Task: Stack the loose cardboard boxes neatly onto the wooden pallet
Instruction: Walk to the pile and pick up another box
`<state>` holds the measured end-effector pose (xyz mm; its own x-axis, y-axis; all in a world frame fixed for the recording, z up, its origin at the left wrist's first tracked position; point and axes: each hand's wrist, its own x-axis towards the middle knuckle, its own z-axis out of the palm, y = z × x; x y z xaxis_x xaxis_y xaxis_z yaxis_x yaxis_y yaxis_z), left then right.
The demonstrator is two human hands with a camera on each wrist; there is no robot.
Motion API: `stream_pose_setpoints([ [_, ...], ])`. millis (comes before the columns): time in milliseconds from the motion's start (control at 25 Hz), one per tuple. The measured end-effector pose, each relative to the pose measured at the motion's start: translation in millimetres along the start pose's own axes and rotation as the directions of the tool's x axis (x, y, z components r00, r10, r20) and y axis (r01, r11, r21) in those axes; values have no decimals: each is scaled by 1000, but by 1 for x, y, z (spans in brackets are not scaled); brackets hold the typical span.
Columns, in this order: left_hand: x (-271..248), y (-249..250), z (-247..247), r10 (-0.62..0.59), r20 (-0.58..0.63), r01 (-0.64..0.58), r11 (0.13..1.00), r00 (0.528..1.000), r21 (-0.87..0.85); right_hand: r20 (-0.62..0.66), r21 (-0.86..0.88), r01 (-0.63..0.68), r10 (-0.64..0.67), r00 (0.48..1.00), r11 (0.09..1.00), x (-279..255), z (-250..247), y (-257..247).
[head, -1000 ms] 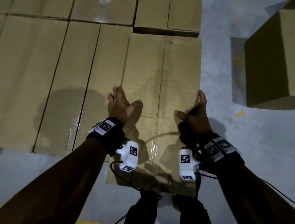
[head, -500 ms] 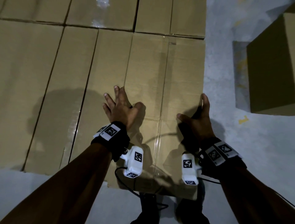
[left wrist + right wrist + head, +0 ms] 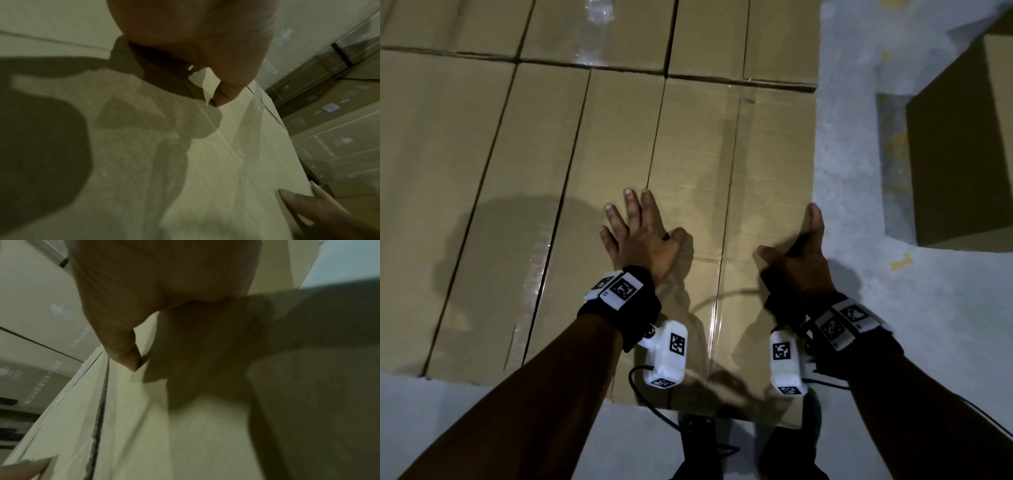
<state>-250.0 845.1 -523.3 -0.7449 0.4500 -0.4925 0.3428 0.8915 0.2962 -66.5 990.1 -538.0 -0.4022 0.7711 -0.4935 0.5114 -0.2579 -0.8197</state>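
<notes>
Both forearms are bare, with no sleeves. Each wrist wears a wide black fabric wrist strap (image 3: 631,310), the right one (image 3: 822,318) alike, topped with white rectangular plates printed with black square-pattern markers (image 3: 621,287). A white boxy plastic camera housing (image 3: 667,356) with similar markers hangs under each wrist, the right one (image 3: 786,363) too. Thin black cables (image 3: 640,394) trail from the housings.

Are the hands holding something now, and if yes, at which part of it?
Nothing is lifted. The left hand lies flat on the near box. The right hand has its grip at the box's right edge, thumb on top; its other fingers are hidden.
</notes>
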Motion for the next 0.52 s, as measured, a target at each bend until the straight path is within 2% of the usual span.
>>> stream_pose_setpoints([
  [120, -2, -4, -7, 0, 67, -4, 999, 998, 54, 41, -20, 36, -35, 999, 999, 1, -4, 1],
  [320, -30, -25, -9, -10, 159, -1, 997, 987, 71, 54, -241, 23, -11, 998, 970, -42, -1, 24],
  [520, -87, -70, 5, 10, 204, -36, 992, 979, 123, 117, -524, 63, -1, 993, 849, -97, -10, 53],
])
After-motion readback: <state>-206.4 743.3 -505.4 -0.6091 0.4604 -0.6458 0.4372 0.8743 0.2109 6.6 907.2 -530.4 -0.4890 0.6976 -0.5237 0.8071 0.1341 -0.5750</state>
